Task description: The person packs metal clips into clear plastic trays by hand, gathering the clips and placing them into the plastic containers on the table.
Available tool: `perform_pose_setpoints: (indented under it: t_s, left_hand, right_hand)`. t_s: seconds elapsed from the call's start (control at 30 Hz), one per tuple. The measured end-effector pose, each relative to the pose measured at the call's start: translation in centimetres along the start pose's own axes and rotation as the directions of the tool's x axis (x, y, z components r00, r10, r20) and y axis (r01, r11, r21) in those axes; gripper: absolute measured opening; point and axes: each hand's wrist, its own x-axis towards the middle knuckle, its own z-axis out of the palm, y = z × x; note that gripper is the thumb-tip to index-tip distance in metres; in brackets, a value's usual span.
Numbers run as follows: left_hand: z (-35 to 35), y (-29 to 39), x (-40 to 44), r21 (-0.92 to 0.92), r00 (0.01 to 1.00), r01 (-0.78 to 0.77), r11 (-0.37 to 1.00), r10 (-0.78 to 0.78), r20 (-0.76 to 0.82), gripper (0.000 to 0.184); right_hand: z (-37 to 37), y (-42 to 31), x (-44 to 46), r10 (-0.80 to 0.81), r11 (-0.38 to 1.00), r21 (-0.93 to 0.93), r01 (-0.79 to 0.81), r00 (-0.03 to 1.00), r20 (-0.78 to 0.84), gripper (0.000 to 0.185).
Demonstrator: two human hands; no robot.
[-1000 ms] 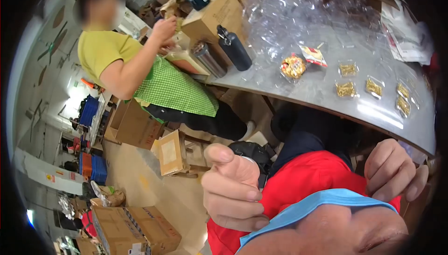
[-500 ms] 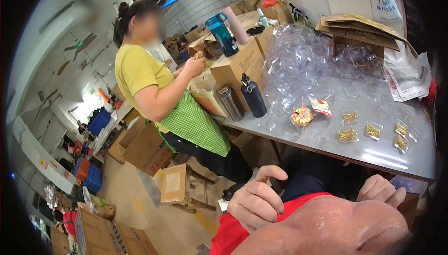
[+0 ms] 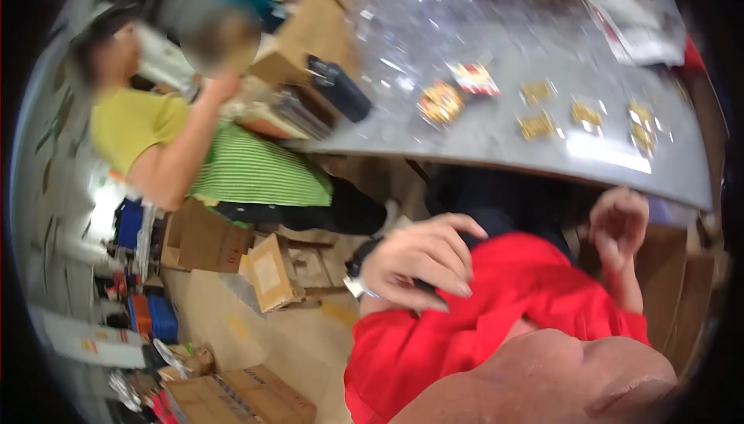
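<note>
My left hand [image 3: 422,261] is raised in front of my red shirt [image 3: 511,292], its fingers bent and apart, holding nothing. Off to the right, near the table's front edge, my right hand [image 3: 620,226] is up with fingers loosely curled and parted. Nothing shows in it. Both hands are clear of the grey table [image 3: 496,137]. On it lie several small clear packets of gold-coloured metal pieces [image 3: 587,115], blurred. A round clear pack of golden pieces [image 3: 440,104] sits left of them, beside a red and white card [image 3: 475,79].
A heap of clear plastic packaging [image 3: 434,21] covers the table's back. A dark bottle [image 3: 339,87] stands near the left edge by cardboard boxes. A co-worker in a green checked apron [image 3: 260,172] stands to the left. A wooden stool [image 3: 275,273] is on the floor.
The view has tilted down and shifted right, so the table sits higher and more left. My left hand's fingers have spread; my right hand has lifted and turned. The co-worker's hand is higher.
</note>
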Motion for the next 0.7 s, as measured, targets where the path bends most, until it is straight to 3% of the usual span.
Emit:
perform_pose_setpoints:
  t_s: [0.07, 0.1, 0.17, 0.23, 0.27, 0.33, 0.43, 0.53, 0.7]
  left_hand:
    - [0.8, -1.0, -0.8, -0.006, 0.978, 0.030, 1.000, -0.031, -0.204, 0.029]
    - [0.3, -1.3, -1.0, 0.013, 0.974, 0.098, 0.995, -0.093, -0.206, 0.029]
    - [0.6, -1.6, -0.5, 0.147, 0.894, 0.301, 0.942, -0.225, -0.388, 0.023]
    - [0.4, -3.1, -0.2, 0.413, 0.803, 0.509, 0.755, -0.245, -0.543, 0.017]
    - [-0.1, -4.0, 0.4, 0.589, 0.783, 0.595, 0.548, -0.230, -0.578, 0.014]
    - [-1.0, -6.0, 1.1, 0.834, 0.835, 0.546, 0.084, -0.134, -0.534, 0.011]
    - [-3.1, -9.1, 0.7, 0.756, 0.759, 0.651, 0.069, -0.092, -0.645, 0.012]
    - [-5.2, -12.0, 1.0, 0.836, 0.834, 0.544, -0.074, -0.055, -0.549, 0.012]
    - [-7.8, -16.6, 2.3, 0.885, 0.887, 0.415, -0.209, -0.124, -0.445, 0.012]
  right_hand:
    - [-0.8, 0.4, -0.9, 0.106, 0.994, 0.033, -0.104, 0.990, -0.093, 0.058]
    - [-1.4, 0.9, -1.2, 0.113, 0.993, -0.023, -0.117, 0.988, -0.109, 0.058]
    - [-2.2, 2.0, -1.7, 0.076, 0.977, -0.190, -0.097, 0.991, -0.111, 0.056]
    - [-2.7, 2.8, -2.6, 0.102, 0.956, -0.262, -0.135, 0.985, -0.136, 0.055]
    - [-2.8, 3.2, -2.9, 0.117, 0.942, -0.297, -0.155, 0.983, -0.142, 0.054]
    - [-2.6, 3.9, -3.1, 0.109, 0.934, -0.318, -0.161, 0.979, -0.175, 0.052]
    - [-2.6, 4.8, -3.6, 0.107, 0.923, -0.345, -0.171, 0.975, -0.196, 0.050]
    - [-3.0, 5.4, -4.1, 0.131, 0.913, -0.355, -0.201, 0.969, -0.210, 0.050]
    - [-3.2, 5.9, -5.1, 0.173, 0.877, -0.405, -0.257, 0.957, -0.232, 0.049]
